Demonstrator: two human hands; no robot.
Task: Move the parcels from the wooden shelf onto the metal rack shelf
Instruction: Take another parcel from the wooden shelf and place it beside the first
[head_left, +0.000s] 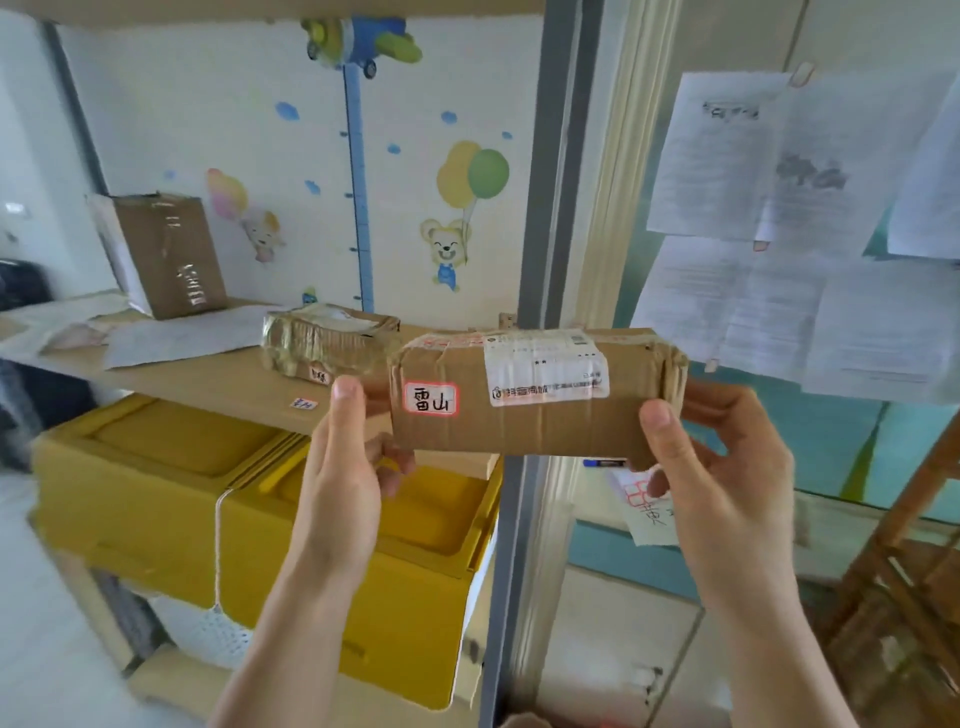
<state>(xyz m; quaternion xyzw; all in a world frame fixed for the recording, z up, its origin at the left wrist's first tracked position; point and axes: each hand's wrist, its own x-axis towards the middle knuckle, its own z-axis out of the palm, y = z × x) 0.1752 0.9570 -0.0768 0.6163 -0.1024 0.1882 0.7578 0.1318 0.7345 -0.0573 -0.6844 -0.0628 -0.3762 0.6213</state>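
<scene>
A long brown cardboard parcel with a white shipping label and a red-bordered sticker is held in mid-air, level, in front of the grey metal post. My left hand grips its left end and my right hand grips its right end. Behind it, on the rack shelf board, lies a small tape-wrapped parcel. A taller brown box leans against the wall at the back left of that board.
Yellow foam boxes fill the level below the board. Loose papers lie on the board. Printed sheets hang on the glass at right. A wooden frame stands at the lower right.
</scene>
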